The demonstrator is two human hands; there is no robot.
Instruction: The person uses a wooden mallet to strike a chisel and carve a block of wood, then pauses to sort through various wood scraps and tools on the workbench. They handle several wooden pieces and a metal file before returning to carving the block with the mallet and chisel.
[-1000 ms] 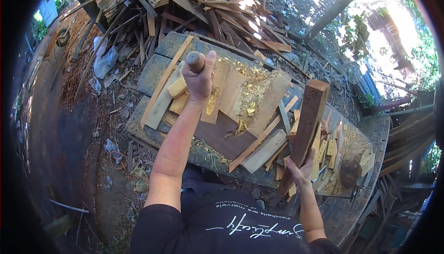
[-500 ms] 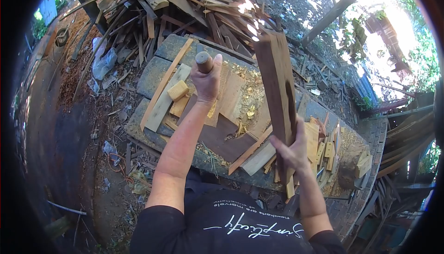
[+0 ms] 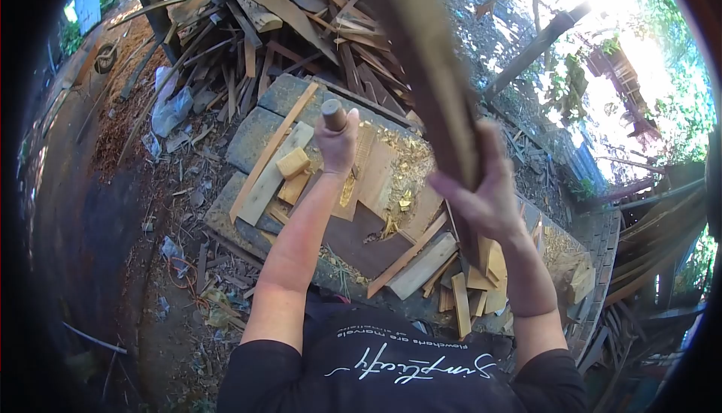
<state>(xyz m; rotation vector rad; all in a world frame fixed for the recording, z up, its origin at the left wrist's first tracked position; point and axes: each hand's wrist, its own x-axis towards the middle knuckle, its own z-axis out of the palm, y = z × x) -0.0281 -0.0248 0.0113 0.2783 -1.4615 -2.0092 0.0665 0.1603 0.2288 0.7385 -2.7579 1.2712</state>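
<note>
My left hand (image 3: 337,146) is closed around a round wooden handle (image 3: 333,114), its end pointing up towards me; the tool's other end is hidden. It is above the left part of the workbench (image 3: 252,139). My right hand (image 3: 485,195) grips the lower part of a long, thick wooden beam (image 3: 429,60), thumb on one side and fingers on the other. The beam is raised steeply over the bench, its upper part close to the camera and blurred. Below the hands lie a small wood block (image 3: 292,163), a brown board (image 3: 361,244) and pale wood shavings (image 3: 406,201).
A big heap of scrap wood (image 3: 301,7) rises behind the bench. Short offcuts (image 3: 462,304) lie near its front edge, and a grey-brown piece of wood (image 3: 423,265) beside them. A plastic bag (image 3: 171,112) is on the ground at left, and a slanted post (image 3: 538,48) stands at back right.
My right hand has lifted the beam higher and nearer to the camera, uncovering offcuts on the bench. My left hand keeps hold of the handle, with little movement.
</note>
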